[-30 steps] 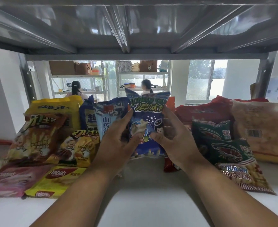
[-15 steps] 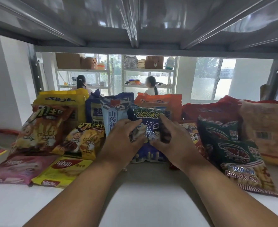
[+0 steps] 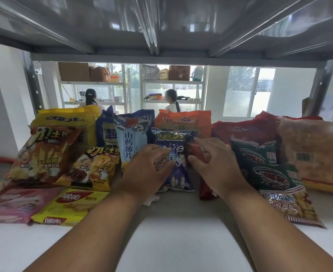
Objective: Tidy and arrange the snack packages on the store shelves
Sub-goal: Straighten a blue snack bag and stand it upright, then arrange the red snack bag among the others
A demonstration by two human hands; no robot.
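Both hands have lowered the dark blue snack bag (image 3: 176,165) from the air onto the shelf (image 3: 181,242). It stands now in the middle row, left hand (image 3: 148,169) and right hand (image 3: 213,167) pinching its sides, so placing seems almost finished.

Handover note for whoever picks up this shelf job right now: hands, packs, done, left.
Left hand: fingers curled on the dark blue snack bag, gripping its left side.
Right hand: on the same bag's right edge, fingers also over a red pack beside it.
The blue bag stands mid-shelf, in front of the orange bag, between the light blue bag and the green prawn cracker bags.
Done: most packs stand or lean in rows.
Left: release the blue bag, stand up the red pack, and probably straighten the flat Nabati packs at front left.
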